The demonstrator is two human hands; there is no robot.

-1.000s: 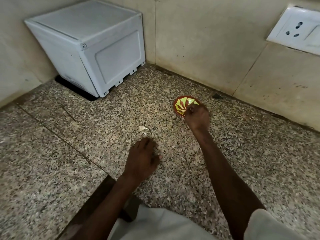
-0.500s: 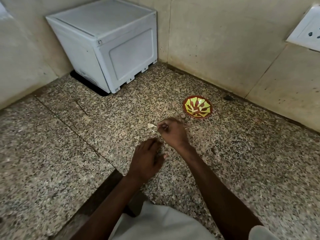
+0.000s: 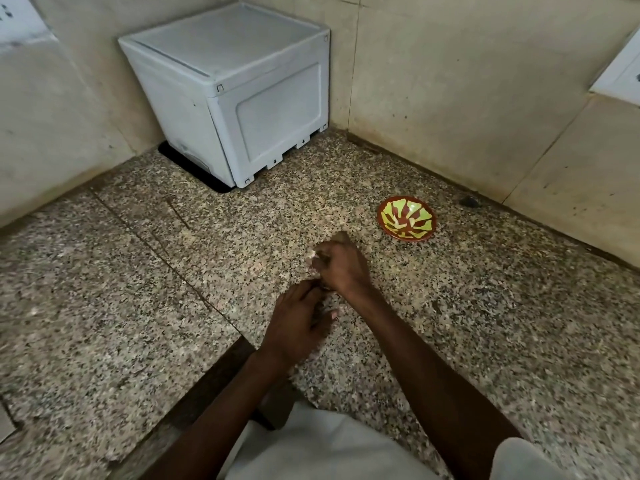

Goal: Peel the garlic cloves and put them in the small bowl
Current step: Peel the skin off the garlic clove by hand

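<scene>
A small red bowl (image 3: 407,223) with a yellow-green pattern stands on the speckled granite counter (image 3: 138,306), near the back wall. Pale peeled cloves lie inside it. My right hand (image 3: 341,266) is to the bowl's left and nearer me, its fingers curled round a whitish garlic clove (image 3: 313,259) that shows at the fingertips. My left hand (image 3: 298,323) lies palm down on the counter just below the right one, its fingertips close to the right hand's. Whatever is under the left fingers is hidden.
A pale grey plastic box (image 3: 239,95) stands in the back corner. Tiled walls close the counter at the back and left. A white wall socket (image 3: 620,74) sits at the right edge. The counter's front edge (image 3: 194,393) runs diagonally below my left forearm.
My right hand left the bowl, reached left to a clove lying on the counter, took it and drew it back toward my left hand. The left hand barely moved.
</scene>
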